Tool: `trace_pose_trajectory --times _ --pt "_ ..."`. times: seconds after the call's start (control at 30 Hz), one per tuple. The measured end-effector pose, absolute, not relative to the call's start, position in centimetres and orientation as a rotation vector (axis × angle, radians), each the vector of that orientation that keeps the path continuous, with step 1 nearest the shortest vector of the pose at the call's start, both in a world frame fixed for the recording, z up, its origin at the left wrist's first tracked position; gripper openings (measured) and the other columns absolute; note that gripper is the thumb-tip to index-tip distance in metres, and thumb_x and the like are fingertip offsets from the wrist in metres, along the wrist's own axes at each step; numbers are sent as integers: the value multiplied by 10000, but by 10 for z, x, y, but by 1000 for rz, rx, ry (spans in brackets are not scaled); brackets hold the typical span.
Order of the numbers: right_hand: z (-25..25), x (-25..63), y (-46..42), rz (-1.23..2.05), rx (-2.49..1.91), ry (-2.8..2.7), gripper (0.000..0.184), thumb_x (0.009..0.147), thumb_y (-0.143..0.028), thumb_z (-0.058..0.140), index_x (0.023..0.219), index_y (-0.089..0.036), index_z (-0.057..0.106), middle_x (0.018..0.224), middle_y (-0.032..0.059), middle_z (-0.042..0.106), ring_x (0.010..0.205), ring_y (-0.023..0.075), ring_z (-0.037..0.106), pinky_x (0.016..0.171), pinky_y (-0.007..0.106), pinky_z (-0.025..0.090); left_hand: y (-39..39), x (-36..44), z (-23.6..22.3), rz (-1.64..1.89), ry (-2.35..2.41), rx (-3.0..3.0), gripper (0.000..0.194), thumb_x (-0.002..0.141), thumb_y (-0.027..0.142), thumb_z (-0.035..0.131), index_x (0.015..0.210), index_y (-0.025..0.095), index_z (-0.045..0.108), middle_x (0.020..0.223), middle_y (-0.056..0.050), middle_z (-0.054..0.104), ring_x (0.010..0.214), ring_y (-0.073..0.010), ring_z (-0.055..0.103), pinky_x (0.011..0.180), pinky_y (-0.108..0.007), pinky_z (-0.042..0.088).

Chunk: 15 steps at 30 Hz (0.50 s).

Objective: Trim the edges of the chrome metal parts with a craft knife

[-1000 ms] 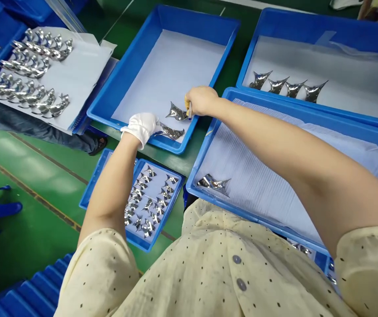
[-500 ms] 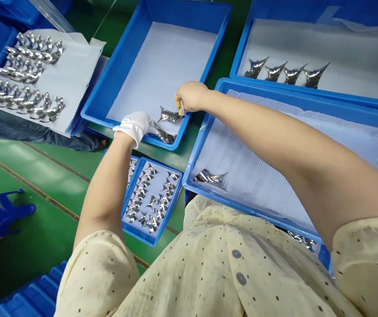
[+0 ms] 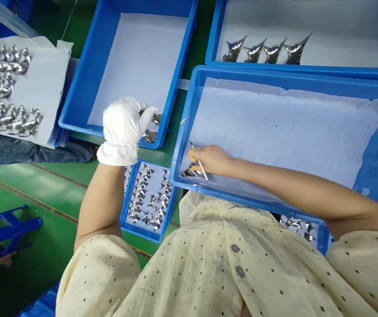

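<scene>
Blue plastic tray (image 3: 274, 72) | right hand (image 3: 211, 160), slim tool (image 3: 202, 165), chrome piece (image 3: 190, 173) | cotton-gloved left hand (image 3: 121, 127)

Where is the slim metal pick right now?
In the head view, the slim metal pick is held in the right hand, over a chrome metal piece at the near left corner of the large blue tray.

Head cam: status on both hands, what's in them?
Gloved left hand raised, fingers by polished metal pieces in blue tray. Bare right hand gripping slim metal tool, over polished metal piece. Lined blue tray beneath.
</scene>
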State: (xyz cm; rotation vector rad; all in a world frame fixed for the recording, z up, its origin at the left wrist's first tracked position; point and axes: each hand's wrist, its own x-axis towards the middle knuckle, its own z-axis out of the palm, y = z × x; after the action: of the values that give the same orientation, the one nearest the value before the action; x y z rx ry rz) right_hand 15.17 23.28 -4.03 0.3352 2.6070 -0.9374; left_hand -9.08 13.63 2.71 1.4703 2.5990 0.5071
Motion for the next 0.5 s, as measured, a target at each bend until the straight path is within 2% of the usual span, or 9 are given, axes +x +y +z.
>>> trace_pose_trajectory --times 0.07,0.13,0.23,0.3,0.37,0.43,0.5 --pt "-53 158 224 -1091 461 2598 140 873 -238 682 864 -218 544 904 49 747 774 202 654 621 301 284 150 -80 31 725 2458 1534 435 969 559 655 720 206 703 744 -76 677 829 -252 644 834 -414 468" --pt "-55 163 226 -1463 615 2574 156 872 -242 653 851 -225 500 835 20 722 732 187 655 635 289 378 163 -67 32 991 2277 1551 395 978 514 673 724 214 712 754 -59 700 807 -219 653 820 -392 486" --pt "-41 183 248 -2338 734 2428 332 904 -419 706 862 -244 428 848 -2 717 699 163 686 638 298 527 177 -38 29 1309 1960 1366 407 1023 487 629 742 202 709 728 -18 685 689 -139 613 731 -323 494" --pt "-23 206 268 -2756 779 2385 482 871 -518 790 847 -249 390 870 -7 718 668 140 682 627 303 573 183 -15 25 1253 1742 1229 546 1047 567 565 664 194 675 622 -8 620 580 -104 552 625 -283 461" --pt "-4 232 283 -2910 893 2499 558 828 -513 868 812 -243 380 880 -9 716 655 114 661 650 297 595 189 12 21 1018 1498 1135 686 1041 687 482 612 186 670 563 -27 598 509 -99 525 545 -275 434" --pt "12 256 291 -2923 983 2654 561 819 -456 902 777 -232 389 883 -6 715 675 103 658 683 288 610 197 39 19 820 1233 1009 746 1005 774 450 644 172 701 597 -59 645 482 -107 535 495 -277 432" --pt "21 275 292 -2873 986 2760 538 820 -407 913 752 -224 412 890 1 719 707 108 671 713 291 620 208 64 17 826 1026 828 657 950 763 577 719 165 723 660 -65 680 494 -105 554 476 -260 440"
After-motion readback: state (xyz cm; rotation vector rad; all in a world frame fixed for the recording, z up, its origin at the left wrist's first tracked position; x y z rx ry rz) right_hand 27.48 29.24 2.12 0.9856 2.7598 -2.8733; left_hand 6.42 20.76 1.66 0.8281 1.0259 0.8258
